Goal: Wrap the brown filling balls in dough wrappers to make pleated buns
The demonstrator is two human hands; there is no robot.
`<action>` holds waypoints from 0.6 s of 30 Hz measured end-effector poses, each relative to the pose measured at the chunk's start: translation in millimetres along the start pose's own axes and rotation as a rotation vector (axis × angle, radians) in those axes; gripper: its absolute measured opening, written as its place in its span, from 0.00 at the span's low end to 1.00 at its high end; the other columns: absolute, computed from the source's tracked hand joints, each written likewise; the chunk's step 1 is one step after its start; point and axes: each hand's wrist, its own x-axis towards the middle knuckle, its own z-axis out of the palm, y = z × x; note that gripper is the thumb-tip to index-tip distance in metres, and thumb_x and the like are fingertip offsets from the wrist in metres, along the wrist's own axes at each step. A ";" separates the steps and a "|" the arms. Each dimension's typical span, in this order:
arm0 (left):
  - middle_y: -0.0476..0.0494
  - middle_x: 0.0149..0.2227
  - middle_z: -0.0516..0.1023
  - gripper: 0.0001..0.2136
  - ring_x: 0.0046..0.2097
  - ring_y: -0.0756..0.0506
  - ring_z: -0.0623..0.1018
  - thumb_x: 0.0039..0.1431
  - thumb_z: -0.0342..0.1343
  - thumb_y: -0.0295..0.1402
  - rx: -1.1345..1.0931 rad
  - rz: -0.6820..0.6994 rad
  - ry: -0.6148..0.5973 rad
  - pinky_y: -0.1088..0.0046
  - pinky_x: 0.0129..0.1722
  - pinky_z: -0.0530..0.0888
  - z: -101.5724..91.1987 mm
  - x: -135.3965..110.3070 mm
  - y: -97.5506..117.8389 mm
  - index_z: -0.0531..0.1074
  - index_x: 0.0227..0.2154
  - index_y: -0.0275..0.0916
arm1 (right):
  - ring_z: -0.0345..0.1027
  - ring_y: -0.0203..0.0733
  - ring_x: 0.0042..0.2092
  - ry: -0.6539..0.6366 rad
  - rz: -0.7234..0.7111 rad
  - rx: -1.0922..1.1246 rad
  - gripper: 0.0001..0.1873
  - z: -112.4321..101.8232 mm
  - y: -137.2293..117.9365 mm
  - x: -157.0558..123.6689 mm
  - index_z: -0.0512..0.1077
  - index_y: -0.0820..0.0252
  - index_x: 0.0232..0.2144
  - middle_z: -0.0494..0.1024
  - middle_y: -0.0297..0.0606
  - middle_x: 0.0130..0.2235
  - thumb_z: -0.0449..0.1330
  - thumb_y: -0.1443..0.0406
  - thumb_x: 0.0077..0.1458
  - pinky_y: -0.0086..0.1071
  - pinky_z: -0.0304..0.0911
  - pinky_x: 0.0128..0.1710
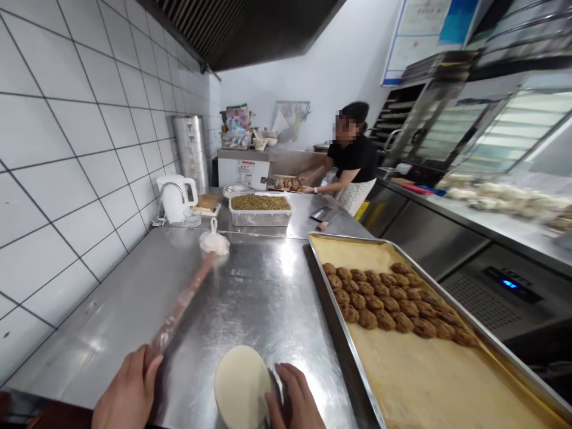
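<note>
My left hand [127, 384] is closed around the near end of a long, shiny reddish-brown rolling pin [183, 301], which slants forward across the steel table. Its far tip reaches a small tied clear bag [214, 242] with something white in it. A flat, pale round of dough [242, 386] lies on the steel in front of me. At its right edge is my right hand [295, 396], thumb by the dough and fingers apart from it. Something dark grey shows in the gap between thumb and fingers; I cannot tell whether it is a tool or shadow.
On my right, a large lined tray [447, 381] holds rows of brown filling balls [388, 304]. Farther back stand a tub of greenish-brown crumbly filling [260, 204], a white kettle [174, 196] and a scraper [325, 215]. A co-worker [355, 155] leans over the far counter.
</note>
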 end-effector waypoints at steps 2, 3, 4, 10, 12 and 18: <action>0.34 0.47 0.80 0.23 0.43 0.35 0.83 0.74 0.36 0.47 0.032 -0.096 -0.022 0.62 0.37 0.74 -7.7 37.1 1.9 0.70 0.51 0.37 | 0.74 0.57 0.59 -0.136 0.005 -0.007 0.24 -1.3 -22.2 17.6 0.72 0.59 0.58 0.77 0.51 0.58 0.60 0.58 0.62 0.45 0.72 0.60; 0.33 0.45 0.80 0.23 0.43 0.35 0.82 0.75 0.35 0.45 0.040 -0.112 -0.016 0.61 0.38 0.74 -9.6 57.2 2.2 0.71 0.49 0.36 | 0.73 0.56 0.59 -0.194 0.019 -0.017 0.26 -2.8 -34.2 27.7 0.72 0.60 0.59 0.77 0.50 0.58 0.60 0.59 0.61 0.45 0.70 0.61; 0.31 0.44 0.80 0.23 0.43 0.34 0.82 0.74 0.35 0.43 0.043 -0.118 -0.005 0.61 0.39 0.73 -10.5 77.2 2.2 0.71 0.48 0.34 | 0.72 0.56 0.60 -0.247 0.041 -0.029 0.26 -4.8 -45.9 38.3 0.72 0.59 0.60 0.77 0.50 0.58 0.61 0.60 0.60 0.44 0.68 0.63; 0.25 0.48 0.78 0.18 0.52 0.29 0.77 0.69 0.45 0.36 -0.028 -0.074 0.056 0.47 0.51 0.72 -20.1 158.3 12.0 0.72 0.53 0.31 | 0.77 0.62 0.49 -0.440 0.270 -0.069 0.22 -9.5 -78.2 100.6 0.78 0.61 0.43 0.82 0.51 0.45 0.73 0.60 0.45 0.45 0.67 0.49; 0.21 0.58 0.73 0.22 0.61 0.27 0.72 0.69 0.46 0.36 -0.083 -0.041 0.097 0.41 0.58 0.67 -23.4 156.2 28.0 0.67 0.61 0.30 | 0.77 0.63 0.44 -0.477 0.297 -0.051 0.19 -8.5 -75.1 113.5 0.78 0.61 0.35 0.83 0.50 0.39 0.76 0.61 0.39 0.44 0.66 0.43; 0.45 0.65 0.72 0.22 0.65 0.44 0.73 0.70 0.51 0.47 -0.351 0.381 -0.106 0.66 0.65 0.70 -11.9 56.4 101.9 0.69 0.63 0.49 | 0.71 0.44 0.33 -0.485 0.261 0.191 0.11 -16.7 -70.3 109.8 0.71 0.58 0.23 0.77 0.34 0.28 0.70 0.70 0.40 0.33 0.57 0.35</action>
